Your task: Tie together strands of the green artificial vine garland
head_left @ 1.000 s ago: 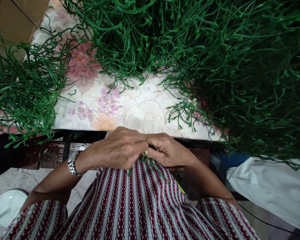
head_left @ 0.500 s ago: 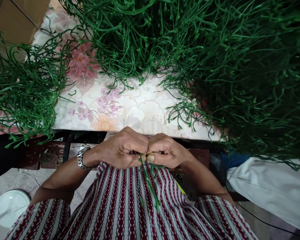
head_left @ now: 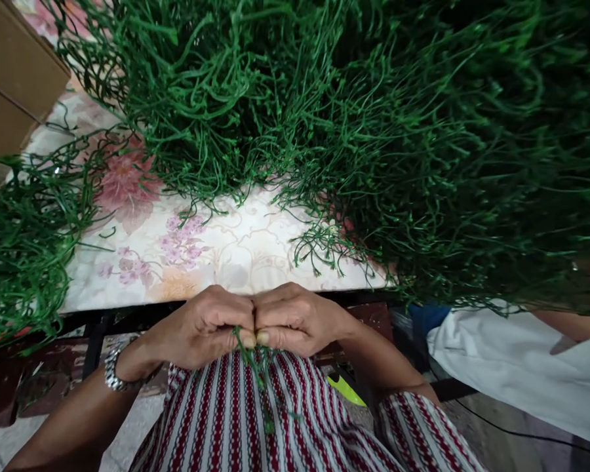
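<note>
My left hand, with a metal watch on its wrist, and my right hand meet in front of my body, just below the table edge. Both are closed, thumbs and bent fingers pressed together with their tips touching. Thin green plastic-looking plant stems hang down from between them over my striped clothing. The upper ends of these stems are hidden inside the fingers. Beyond my hands, a big heap of similar green stems covers the back and right of the table.
A smaller pile of stems lies at the left of the flower-patterned table. A cardboard box stands at the back left. White cloth and part of another person's bare skin show at the right. Something yellow-green lies below.
The view has shifted, so table and piles appear lower and further left. My hands stay together with the stems, now thumb tip to thumb tip. Another person's skin has come into view at right.
</note>
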Motion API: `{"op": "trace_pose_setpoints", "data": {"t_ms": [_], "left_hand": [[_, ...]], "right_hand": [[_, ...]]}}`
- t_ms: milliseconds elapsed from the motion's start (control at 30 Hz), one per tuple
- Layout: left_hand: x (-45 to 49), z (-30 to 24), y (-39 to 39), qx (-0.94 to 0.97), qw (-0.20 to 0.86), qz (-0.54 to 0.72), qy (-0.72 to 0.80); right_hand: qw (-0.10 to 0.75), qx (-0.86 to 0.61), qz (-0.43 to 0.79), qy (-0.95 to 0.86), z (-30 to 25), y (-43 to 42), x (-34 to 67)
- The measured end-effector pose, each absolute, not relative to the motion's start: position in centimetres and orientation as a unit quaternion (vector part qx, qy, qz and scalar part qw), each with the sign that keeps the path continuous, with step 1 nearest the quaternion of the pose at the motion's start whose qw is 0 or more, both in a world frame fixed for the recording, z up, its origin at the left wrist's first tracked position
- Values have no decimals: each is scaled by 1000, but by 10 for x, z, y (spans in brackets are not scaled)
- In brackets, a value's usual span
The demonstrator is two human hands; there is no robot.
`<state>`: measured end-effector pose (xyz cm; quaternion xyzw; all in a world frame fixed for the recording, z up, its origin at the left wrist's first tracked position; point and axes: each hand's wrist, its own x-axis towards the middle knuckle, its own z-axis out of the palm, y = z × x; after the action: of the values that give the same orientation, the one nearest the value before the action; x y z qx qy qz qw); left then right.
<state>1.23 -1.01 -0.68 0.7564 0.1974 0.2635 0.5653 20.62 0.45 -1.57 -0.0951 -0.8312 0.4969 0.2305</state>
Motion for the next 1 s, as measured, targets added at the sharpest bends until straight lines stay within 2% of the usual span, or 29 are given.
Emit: {"op": "trace_pose_setpoints", "data": {"t_ms": [267,367,433,500,567,633,700,733,800,867,1000], "left_hand": [[20,-4,-20,715,609,263,221],[13,-3,-18,677,635,269,257],[8,-2,-14,643,653,281,287],[8,-2,-10,585,667,321,331],[14,0,-6,497,686,369,382],[22,1,-3,404,707,399,422],[30,3,-1,344,723,411,437],[32,3,0,327,729,414,436],[33,2,2,306,741,421,424],[31,0,3,293,748,428,415],[30,-3,2,306,744,421,419]], "right_hand": [[210,-79,594,-773,-12,4,214],[243,-124,561,-782,2,7,233],[282,-200,461,-817,14,12,250],[297,-322,280,-854,22,20,267],[228,-452,54,-861,23,31,279],[120,-528,-115,-833,16,42,286],[52,-554,-200,-806,6,49,289],[48,-559,-219,-798,2,50,290],[97,-565,-226,-787,-2,50,291],[189,-562,-208,-777,1,44,291],[342,-496,-87,-794,16,26,266]]}}
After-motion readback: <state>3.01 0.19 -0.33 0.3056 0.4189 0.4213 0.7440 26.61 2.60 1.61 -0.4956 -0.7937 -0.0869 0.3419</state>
